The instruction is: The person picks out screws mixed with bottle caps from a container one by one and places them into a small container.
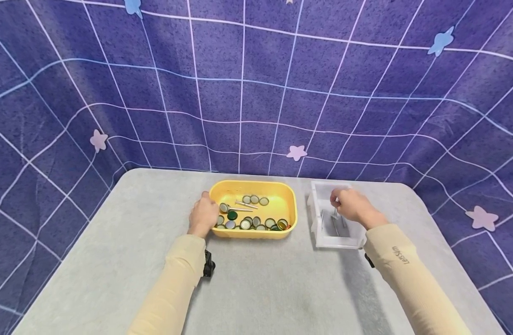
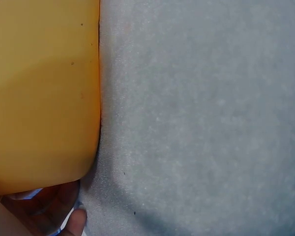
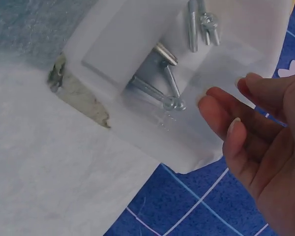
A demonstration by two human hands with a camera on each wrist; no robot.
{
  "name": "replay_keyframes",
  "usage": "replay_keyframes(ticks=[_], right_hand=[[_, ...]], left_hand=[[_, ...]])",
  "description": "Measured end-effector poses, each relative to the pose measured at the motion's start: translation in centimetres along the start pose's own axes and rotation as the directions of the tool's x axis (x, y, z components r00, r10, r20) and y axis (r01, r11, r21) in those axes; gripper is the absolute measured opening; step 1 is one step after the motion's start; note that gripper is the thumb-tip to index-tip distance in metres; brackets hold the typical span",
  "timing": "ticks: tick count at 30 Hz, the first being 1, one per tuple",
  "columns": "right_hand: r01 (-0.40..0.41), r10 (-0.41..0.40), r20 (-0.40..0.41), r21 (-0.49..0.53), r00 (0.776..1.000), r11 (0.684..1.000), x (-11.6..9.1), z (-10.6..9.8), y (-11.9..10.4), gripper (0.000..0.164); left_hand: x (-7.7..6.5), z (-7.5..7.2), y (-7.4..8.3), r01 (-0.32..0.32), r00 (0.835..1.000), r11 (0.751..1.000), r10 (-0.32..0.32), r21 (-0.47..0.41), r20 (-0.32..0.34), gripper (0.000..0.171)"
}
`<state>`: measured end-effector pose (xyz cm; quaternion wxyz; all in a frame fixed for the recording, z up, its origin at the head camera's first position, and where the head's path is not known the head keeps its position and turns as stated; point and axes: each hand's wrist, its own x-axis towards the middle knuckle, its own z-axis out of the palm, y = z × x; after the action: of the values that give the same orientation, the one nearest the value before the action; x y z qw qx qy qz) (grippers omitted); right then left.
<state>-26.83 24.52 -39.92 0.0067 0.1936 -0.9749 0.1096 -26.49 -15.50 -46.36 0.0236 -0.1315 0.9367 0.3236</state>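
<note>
At the left end of the yellow tray (image 1: 252, 234), my left hand (image 1: 203, 215) grips the rim; the left wrist view shows its curled fingers (image 2: 76, 221) against that end, partly hidden by the tray. Inside lie several bottle caps (image 1: 245, 224), mostly along the near side, and silver bolts (image 1: 246, 204). My right hand (image 1: 351, 204) is over the translucent white box (image 1: 337, 243). In the right wrist view its fingers (image 3: 214, 115) and thumb are loosely bent and apart, with nothing between them. Several silver bolts (image 3: 150, 91) lie in that box.
Both containers stand side by side on a grey tabletop (image 1: 264, 288), with a gap between them. A purple curtain (image 1: 260, 107) with a line grid and stars hangs behind and at the sides of the table.
</note>
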Motion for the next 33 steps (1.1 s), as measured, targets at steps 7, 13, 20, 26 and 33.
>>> replay_keyframes(ticks=[7, 13, 20, 26, 33], right_hand=[[0.020, -0.024, -0.078, -0.043, 0.997, 0.999, 1.5, -0.8, -1.5, 0.016], [0.025, -0.031, -0.115, -0.056, 0.993, 0.998, 3.5, -1.4, -4.4, 0.013], [0.116, -0.117, -0.105, -0.018, 0.988, 0.993, 5.6, -0.3, -9.1, 0.013], [0.187, -0.185, -0.033, 0.062, 0.982, 0.980, 6.9, 2.5, -13.5, 0.024], [0.183, -0.189, 0.037, 0.127, 0.981, 0.975, 7.0, 7.0, -16.7, 0.033]], left_hand=[[0.0, -0.1, 0.0, 0.002, 1.000, 1.000, -0.002, 0.001, -0.005, 0.040], [-0.1, -0.3, 0.0, 0.003, 1.000, 1.000, -0.003, 0.000, -0.008, 0.039], [-0.4, -0.1, 0.3, 0.002, 1.000, 1.000, -0.002, 0.006, 0.000, 0.037], [-0.4, -0.1, 0.3, 0.005, 1.000, 1.000, -0.005, 0.004, 0.003, 0.039], [-0.2, -0.1, 0.1, 0.002, 1.000, 1.000, -0.002, -0.006, 0.007, 0.040]])
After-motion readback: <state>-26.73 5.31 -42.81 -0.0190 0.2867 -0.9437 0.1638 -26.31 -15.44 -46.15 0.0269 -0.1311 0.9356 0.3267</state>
